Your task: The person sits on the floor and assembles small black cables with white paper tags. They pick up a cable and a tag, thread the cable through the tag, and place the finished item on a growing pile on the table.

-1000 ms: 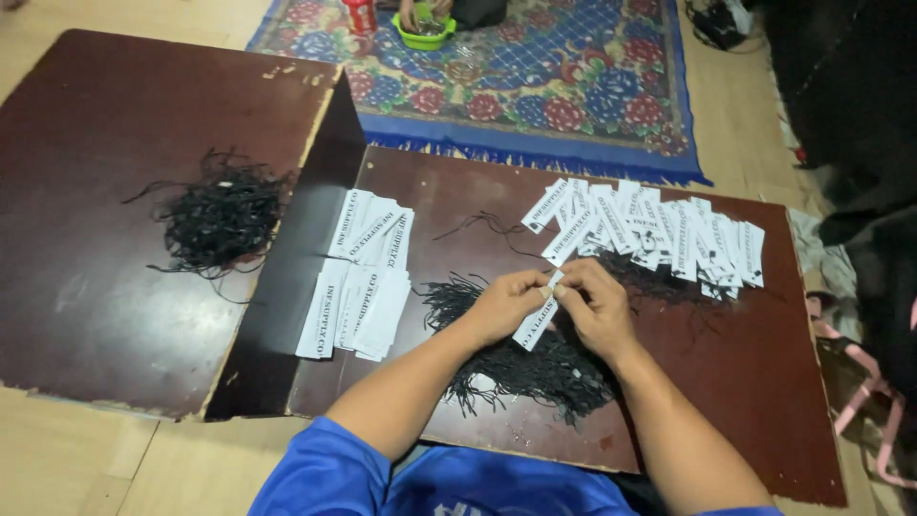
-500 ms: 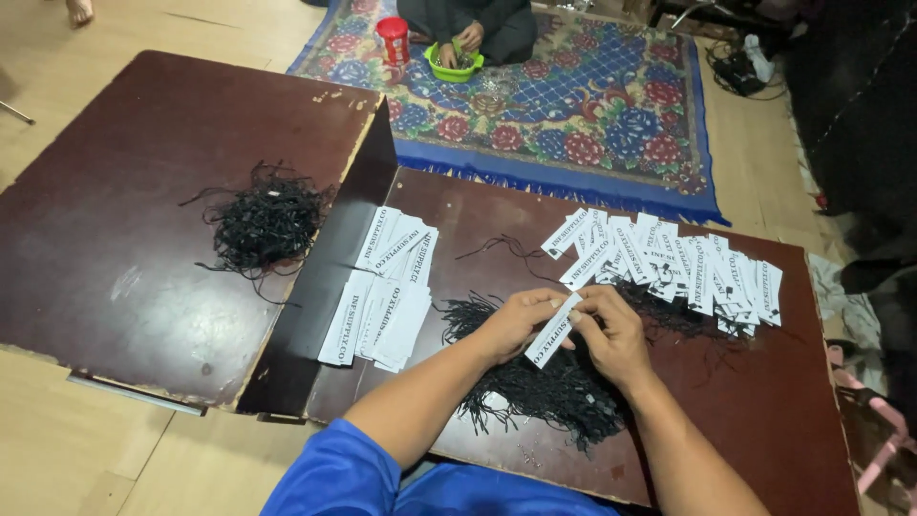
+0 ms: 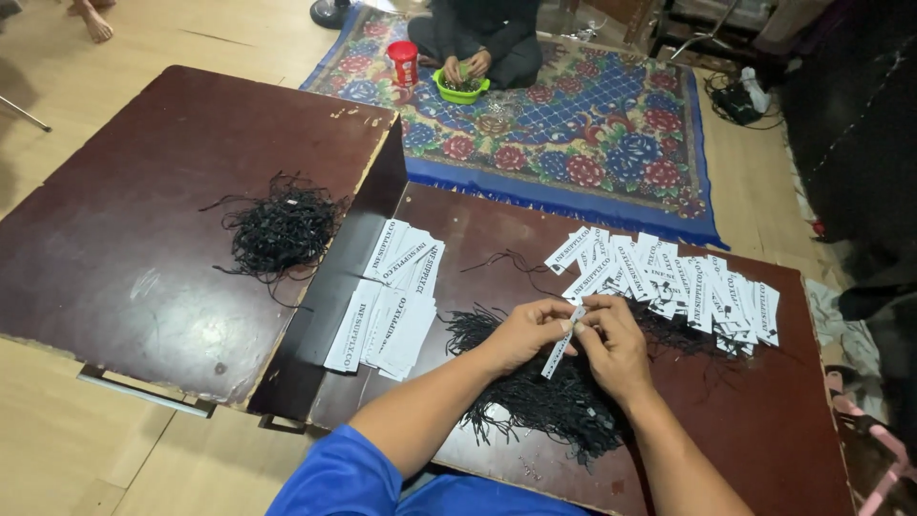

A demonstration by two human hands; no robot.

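Note:
My left hand (image 3: 523, 333) and my right hand (image 3: 611, 342) meet over a dark brown board (image 3: 783, 420), both pinching one white paper tag (image 3: 560, 348) that hangs slanted between them. Under my hands lies a pile of black strings (image 3: 549, 397). A spread of white printed tags (image 3: 669, 277) lies beyond my right hand. A neater stack of white tags (image 3: 387, 301) lies to the left of my left hand.
A second dark board (image 3: 134, 239) at left carries another tangle of black strings (image 3: 282, 229). On a patterned blue rug (image 3: 592, 124) beyond, a person sits with a green bowl (image 3: 460, 86) and a red cup (image 3: 404, 62). Wooden floor surrounds the boards.
My hands stay together on the tag, which has tilted slightly. The view has tipped upward, showing more of the rug and the seated person.

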